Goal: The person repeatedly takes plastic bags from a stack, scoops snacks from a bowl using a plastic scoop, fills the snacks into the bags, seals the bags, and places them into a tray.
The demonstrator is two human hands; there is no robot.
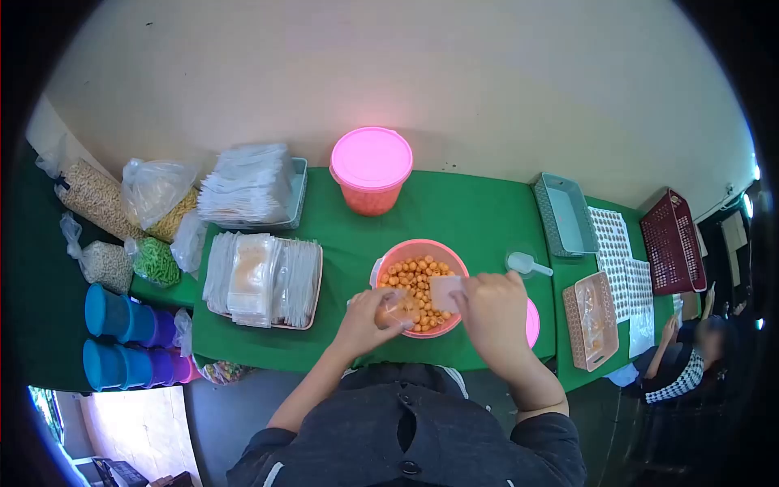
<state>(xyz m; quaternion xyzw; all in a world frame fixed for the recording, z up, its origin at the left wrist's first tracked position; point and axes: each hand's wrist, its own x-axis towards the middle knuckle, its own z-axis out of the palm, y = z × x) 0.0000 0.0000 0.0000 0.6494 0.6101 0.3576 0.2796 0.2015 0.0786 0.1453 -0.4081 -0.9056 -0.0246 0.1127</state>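
A pink bowl (463, 268) full of round orange-brown snack balls (414, 280) stands before me on the green-covered table. My left hand (359, 323), at the bowl's near left rim, grips a small clear plastic bag (395, 307) by its side. What is inside the bag is hard to make out. Over the bowl's right side, my right hand (493, 312) is closed around a whitish scoop (445, 293), its blade pointing left toward the bag. The fingers hide its handle.
Stacked packets fill a tray (318, 292) and a basket (300, 191) at left. Behind the bowl stands a pink-lidded tub (372, 170). Another white scoop (527, 264), a pink lid (532, 322), baskets (588, 325) and sticker sheets (613, 256) lie right. A person (682, 357) sits beyond.
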